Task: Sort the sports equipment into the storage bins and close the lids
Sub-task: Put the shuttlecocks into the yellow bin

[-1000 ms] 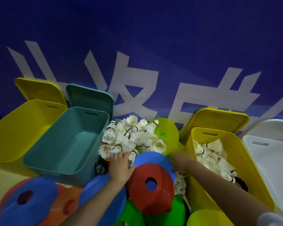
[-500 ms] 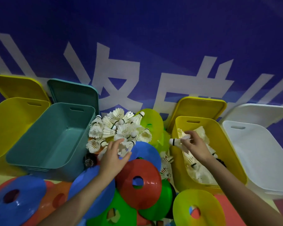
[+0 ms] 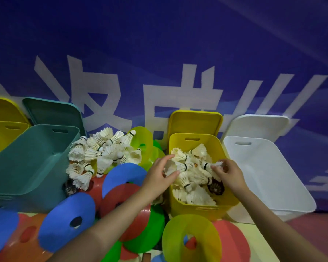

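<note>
A yellow bin (image 3: 195, 208) right of centre holds several white shuttlecocks (image 3: 193, 195) and a dark one (image 3: 216, 187). My left hand (image 3: 158, 176) hovers at the bin's left rim, fingers curled around white shuttlecocks. My right hand (image 3: 228, 173) is over the bin's right side and pinches a white shuttlecock (image 3: 209, 165). A loose pile of white shuttlecocks (image 3: 100, 154) lies on the floor between the teal bin (image 3: 27, 161) and the yellow bin. Flat disc cones in blue (image 3: 64, 222), red (image 3: 121, 197), green and yellow (image 3: 192, 239) lie scattered in front.
An open yellow bin (image 3: 0, 133) stands at the far left and an open white bin (image 3: 263, 174) at the right. Each bin's lid leans on the blue banner wall behind it, such as the yellow lid (image 3: 195, 121).
My left hand left the floor pile and moved right to the yellow bin with shuttlecocks. My right hand moved deeper over the bin. The view shifted right.
</note>
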Tool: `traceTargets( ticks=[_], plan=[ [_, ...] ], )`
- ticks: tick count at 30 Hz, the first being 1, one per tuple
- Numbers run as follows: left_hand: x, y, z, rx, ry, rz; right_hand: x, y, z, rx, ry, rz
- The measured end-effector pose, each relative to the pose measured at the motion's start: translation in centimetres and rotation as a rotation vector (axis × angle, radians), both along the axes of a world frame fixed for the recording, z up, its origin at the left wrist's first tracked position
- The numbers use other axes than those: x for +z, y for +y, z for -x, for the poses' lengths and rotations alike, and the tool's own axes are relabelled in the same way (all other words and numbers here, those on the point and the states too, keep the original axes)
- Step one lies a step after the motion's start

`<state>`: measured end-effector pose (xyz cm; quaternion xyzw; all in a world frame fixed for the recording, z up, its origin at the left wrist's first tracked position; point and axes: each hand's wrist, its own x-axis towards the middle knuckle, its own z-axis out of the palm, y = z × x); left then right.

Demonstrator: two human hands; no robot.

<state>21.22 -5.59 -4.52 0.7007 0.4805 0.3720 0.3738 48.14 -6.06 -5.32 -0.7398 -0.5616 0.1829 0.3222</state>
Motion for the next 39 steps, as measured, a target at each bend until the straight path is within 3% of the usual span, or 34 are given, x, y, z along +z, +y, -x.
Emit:
traceTargets(
  ticks=[4,10,16,19,23,29,32,36,39],
  plan=[
    [-1.1,1.7,-3.8,-0.083,0.098,-0.006,0.6,0.8,-2.5,0.044,-0.033,-0.006],
    [-1.3,7.0,-6.8,0.052,0.258,0.013,0.3,4.6,-4.0,0.130,-0.111,0.069],
    [-3.8,10.1,-7.9,-0.003,0.823,-0.155,-2.7,9.2,-2.7,0.242,-0.253,0.122],
    [-4.9,10.4,-7.9,-0.005,0.939,-0.204,-4.4,10.7,-2.0,0.218,-0.193,0.182],
    [-5.7,10.8,-7.5,0.040,0.870,-0.259,-6.1,12.2,-1.8,0.099,0.048,0.378],
    [-5.5,10.5,-7.7,0.070,0.792,-0.245,-6.3,12.0,-1.1,0.080,-0.002,0.322],
    [-5.4,10.4,-7.7,0.102,0.605,-0.224,-5.6,10.9,-1.1,0.114,-0.109,0.214],
    [-4.8,9.3,-6.7,0.194,0.222,-0.088,-4.0,9.5,-1.3,0.180,-0.230,0.164],
    [-4.1,7.3,-4.6,0.208,0.128,-0.067,-2.5,8.1,-0.4,0.238,-0.237,0.146]
  ],
)
